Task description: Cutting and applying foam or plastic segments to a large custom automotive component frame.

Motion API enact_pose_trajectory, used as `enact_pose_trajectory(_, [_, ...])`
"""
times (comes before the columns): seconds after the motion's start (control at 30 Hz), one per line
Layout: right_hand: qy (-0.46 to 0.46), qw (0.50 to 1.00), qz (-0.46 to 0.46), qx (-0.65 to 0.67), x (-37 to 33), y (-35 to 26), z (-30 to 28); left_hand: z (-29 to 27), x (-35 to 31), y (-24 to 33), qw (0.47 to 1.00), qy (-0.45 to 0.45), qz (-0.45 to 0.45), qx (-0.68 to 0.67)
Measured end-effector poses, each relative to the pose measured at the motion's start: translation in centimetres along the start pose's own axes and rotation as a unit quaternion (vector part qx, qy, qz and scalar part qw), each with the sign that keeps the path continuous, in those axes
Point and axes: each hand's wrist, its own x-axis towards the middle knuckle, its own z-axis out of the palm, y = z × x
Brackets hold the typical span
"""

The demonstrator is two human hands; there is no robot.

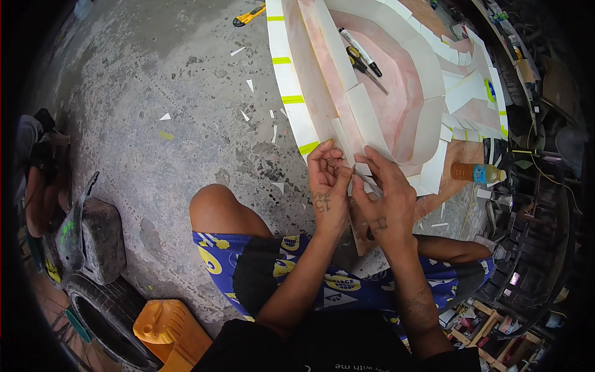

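A large pinkish moulded panel [390,53] lies before me, edged with white card strips [365,118] and yellow tape [292,99]. At its near end, my left hand [328,192] pinches a narrow white strip [342,139] with curled fingers. Close beside it, my right hand [390,201] has thumb and forefinger closed on small white card pieces [363,168] at the strip's lower end. The fingers partly hide where the pieces meet. Scissors [369,71] with dark and yellow handles and a white marker pen [359,51] rest inside the panel's hollow.
A yellow utility knife [249,17] and white offcuts [250,85] lie on the concrete floor. To the right stands a bottle of amber liquid [477,173]. A tire [108,316] and an orange jerrycan [170,332] sit lower left; another person [43,167] is at far left.
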Motion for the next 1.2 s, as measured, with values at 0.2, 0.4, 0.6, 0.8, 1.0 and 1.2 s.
enact_pose_trajectory(0.2, [-0.007,1.000,-0.005,-0.002,0.1,0.0,-0.1,-0.1,0.0,0.1,1.000,-0.003,-0.010,-0.015])
enact_pose_trajectory(0.4, [-0.009,1.000,0.003,0.001,0.0,0.0,-0.1,-0.1,-0.1,0.0,1.000,-0.007,-0.011,-0.016])
enact_pose_trajectory(0.6, [-0.014,1.000,0.004,-0.004,0.0,-0.3,-0.2,-0.2,0.0,0.2,1.000,-0.004,-0.017,0.000])
enact_pose_trajectory(0.8, [-0.020,1.000,0.001,-0.010,0.1,-0.4,-0.3,-0.6,0.1,-0.2,1.000,-0.018,-0.001,0.025])
enact_pose_trajectory(1.0, [-0.008,1.000,-0.007,0.001,-0.2,0.4,-0.2,-0.1,0.4,1.0,0.999,-0.020,-0.045,-0.023])
enact_pose_trajectory(1.2, [0.000,1.000,-0.019,-0.009,-0.2,0.1,0.0,-2.8,3.4,2.3,0.994,-0.044,-0.055,0.089])
